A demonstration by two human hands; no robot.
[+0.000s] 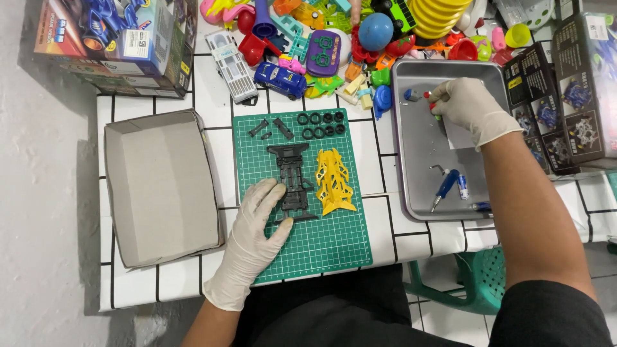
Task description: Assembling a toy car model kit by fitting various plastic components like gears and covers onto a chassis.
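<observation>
- Black plastic toy-car chassis lies on the green gridded cutting mat, long axis running away from me toward the toy pile, one end pointing at my body.
- I see my left hand, in a white glove, resting flat on the mat at the chassis's left near corner, fingers spread, fingertips touching its side.
- Just right of the chassis lies a yellow plastic lattice body piece, parallel to it and barely apart.
- My right hand, gloved too, is well off to the right over the grey metal tray, fingers pinched on a small red-tipped piece; I cannot make out what it is.
- My left hand is by far the nearer to the chassis.
- A blue-handled screwdriver lies in the tray, nearer me.
</observation>
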